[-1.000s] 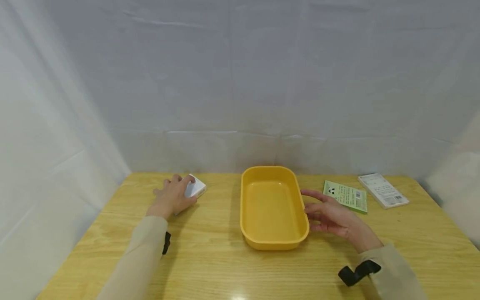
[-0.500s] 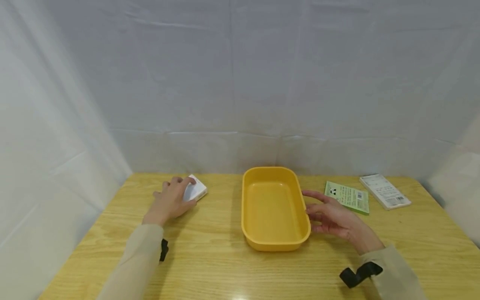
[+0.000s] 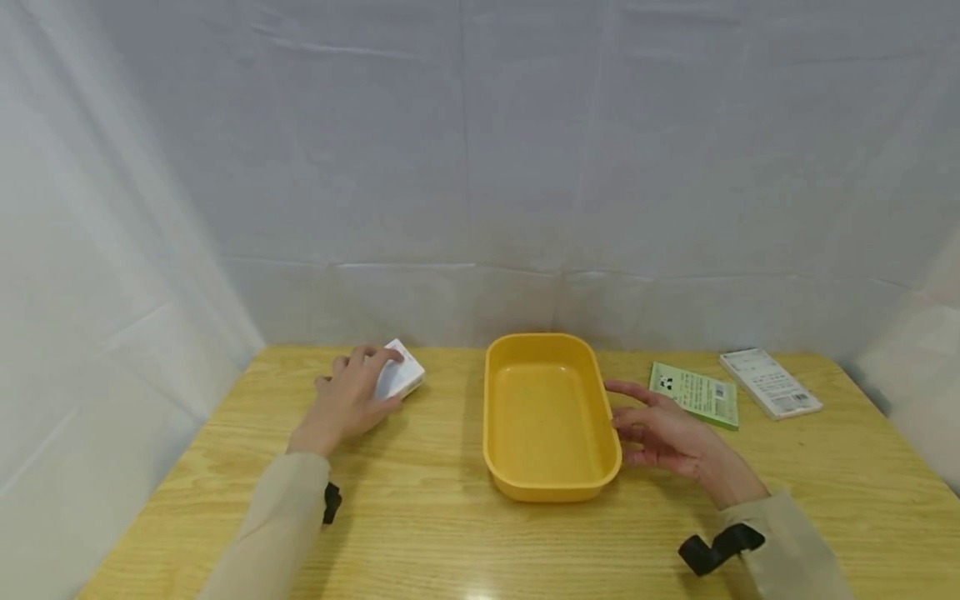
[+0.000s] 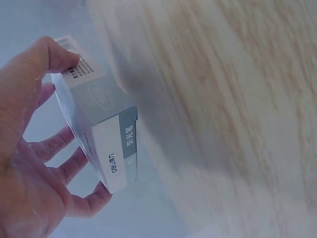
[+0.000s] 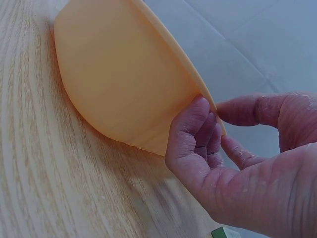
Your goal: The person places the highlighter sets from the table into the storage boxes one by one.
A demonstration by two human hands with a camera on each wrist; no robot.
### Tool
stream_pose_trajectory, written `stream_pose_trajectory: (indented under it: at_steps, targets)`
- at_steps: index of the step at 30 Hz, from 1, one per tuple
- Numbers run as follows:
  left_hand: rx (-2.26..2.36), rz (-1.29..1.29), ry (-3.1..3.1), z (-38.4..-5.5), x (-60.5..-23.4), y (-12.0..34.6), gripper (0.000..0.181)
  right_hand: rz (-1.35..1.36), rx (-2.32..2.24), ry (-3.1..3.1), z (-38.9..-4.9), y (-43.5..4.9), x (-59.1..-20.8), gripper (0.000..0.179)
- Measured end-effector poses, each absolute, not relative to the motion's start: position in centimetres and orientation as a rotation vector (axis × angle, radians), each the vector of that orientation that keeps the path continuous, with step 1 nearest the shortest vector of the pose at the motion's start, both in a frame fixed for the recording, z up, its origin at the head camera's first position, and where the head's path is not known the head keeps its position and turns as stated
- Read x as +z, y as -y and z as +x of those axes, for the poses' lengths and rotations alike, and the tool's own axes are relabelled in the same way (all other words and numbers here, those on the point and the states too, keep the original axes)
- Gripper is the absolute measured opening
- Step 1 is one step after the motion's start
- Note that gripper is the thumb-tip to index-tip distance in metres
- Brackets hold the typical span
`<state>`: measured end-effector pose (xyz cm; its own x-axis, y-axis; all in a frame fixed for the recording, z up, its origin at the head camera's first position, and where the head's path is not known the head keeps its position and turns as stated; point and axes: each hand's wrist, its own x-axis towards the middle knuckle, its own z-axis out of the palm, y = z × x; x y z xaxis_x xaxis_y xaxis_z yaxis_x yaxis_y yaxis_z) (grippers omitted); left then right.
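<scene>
Head view: at left, the left hand (image 3: 347,400) grips a white box (image 3: 401,375); the right hand (image 3: 667,435) touches the yellow tub (image 3: 551,492) along its right side, whether pinching I cannot tell.

The left sleeve (image 3: 262,529), long and pale beige, ended just behind the left grip (image 3: 347,398), with soft creases in its plain fabric. Behind that grip, a small black piece (image 3: 332,503) poked out from the sleeve's inner edge, most of it hidden. The right sleeve (image 3: 798,550), of the same beige, stopped a little way behind the right grip (image 3: 667,437). Across it, towards that grip, lay a wider black band (image 3: 738,537), its end bent into a shallow V beyond the sleeve's inner edge.
</scene>
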<state>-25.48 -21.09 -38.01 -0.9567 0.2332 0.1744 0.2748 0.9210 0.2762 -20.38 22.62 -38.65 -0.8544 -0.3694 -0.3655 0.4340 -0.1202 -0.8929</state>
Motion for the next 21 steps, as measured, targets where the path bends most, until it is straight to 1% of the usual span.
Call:
stream_pose_trajectory:
  at_steps: [10, 21]
  targets:
    - [-0.499, -0.431, 2.888, -24.9, -37.3, 20.0, 0.052, 0.063, -2.022, -1.646, -20.4, -22.7, -38.7, 0.075]
    - [-0.545, -0.481, 2.849, -24.4, -36.2, 18.9, 0.057, 0.076, -2.011, -1.652, -20.4, -22.7, -38.7, 0.075]
